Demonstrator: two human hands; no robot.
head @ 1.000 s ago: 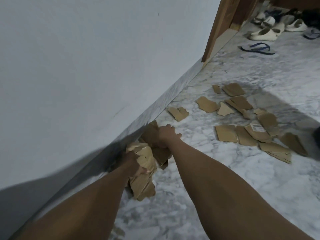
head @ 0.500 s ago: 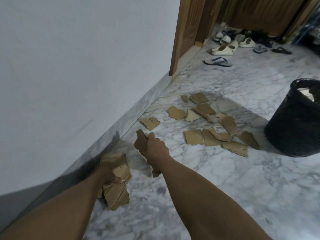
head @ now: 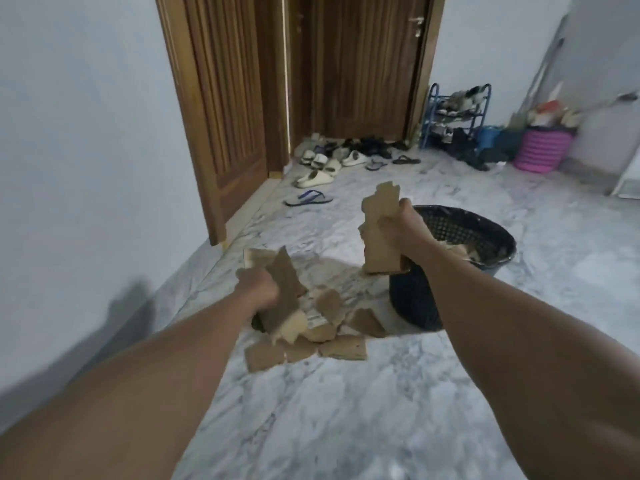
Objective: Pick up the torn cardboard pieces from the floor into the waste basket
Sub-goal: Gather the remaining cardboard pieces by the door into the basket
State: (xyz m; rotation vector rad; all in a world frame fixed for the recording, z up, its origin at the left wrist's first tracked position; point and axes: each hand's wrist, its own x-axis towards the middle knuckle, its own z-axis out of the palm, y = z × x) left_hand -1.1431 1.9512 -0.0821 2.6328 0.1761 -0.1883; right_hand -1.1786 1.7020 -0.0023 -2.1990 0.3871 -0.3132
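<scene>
Right hand (head: pixel 401 230): fingers fully curled, clenching upright cardboard stack (head: pixel 382 206); held high at near rim of waste basket (head: pixel 485 221), likely lined up for drop-in.
Left hand (head: pixel 258 289): also fisted tight, on second cardboard bundle (head: pixel 285 282); lower, left of basket, probably next to unload.
Basket: some scraps inside.
Loose pieces (head: pixel 343 346): flat on marble floor (head: pixel 346 410) below left hand, just beside basket base; not yet collected.
</scene>
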